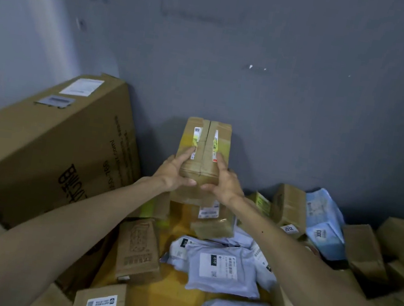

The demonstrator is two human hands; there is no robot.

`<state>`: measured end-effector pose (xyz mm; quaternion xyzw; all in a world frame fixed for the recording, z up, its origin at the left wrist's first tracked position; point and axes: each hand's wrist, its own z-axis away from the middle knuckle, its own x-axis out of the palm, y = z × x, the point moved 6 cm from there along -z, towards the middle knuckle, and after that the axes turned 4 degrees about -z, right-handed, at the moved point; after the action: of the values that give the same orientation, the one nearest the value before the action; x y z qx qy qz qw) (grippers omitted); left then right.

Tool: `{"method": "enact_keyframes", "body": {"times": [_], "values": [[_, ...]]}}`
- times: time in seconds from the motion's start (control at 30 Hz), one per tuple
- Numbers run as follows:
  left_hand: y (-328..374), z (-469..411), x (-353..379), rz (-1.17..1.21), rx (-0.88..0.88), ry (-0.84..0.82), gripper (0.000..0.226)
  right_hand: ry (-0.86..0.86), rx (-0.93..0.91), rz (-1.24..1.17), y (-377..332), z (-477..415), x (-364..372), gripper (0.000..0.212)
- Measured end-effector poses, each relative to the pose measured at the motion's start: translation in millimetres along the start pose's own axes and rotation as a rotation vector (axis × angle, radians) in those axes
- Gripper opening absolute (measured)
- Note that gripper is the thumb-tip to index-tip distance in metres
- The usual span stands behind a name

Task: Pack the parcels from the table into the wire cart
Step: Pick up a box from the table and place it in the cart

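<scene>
As both hands (175,172) (225,183) grip it, the parcel (202,150) stands upright.

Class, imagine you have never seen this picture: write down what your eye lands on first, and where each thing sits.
Dead centre, a left hand and a right hand grip a taped cardboard box, held up against the grey wall. A large brown carton fills the left side. Below the arms, grey mailer bags lie among small brown parcels.
</scene>
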<state>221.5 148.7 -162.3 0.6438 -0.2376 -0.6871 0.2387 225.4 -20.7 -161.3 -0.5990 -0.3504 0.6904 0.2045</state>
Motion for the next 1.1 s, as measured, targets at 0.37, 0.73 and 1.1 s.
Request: {"method": "enact_keyframes", "body": {"times": [0.37,0.73,1.1], "values": [[60,69,1,0.072,0.254,-0.03,0.098,0.228,0.049,0.037,-16,100,-37,0.106],[158,140,60,0.102,0.47,-0.17,0.097,0.446,0.198,0.137,28,224,-98,0.106],[322,250,175,0.112,0.78,-0.32,0.098,0.678,0.385,0.19,101,428,-204,0.103]]}}
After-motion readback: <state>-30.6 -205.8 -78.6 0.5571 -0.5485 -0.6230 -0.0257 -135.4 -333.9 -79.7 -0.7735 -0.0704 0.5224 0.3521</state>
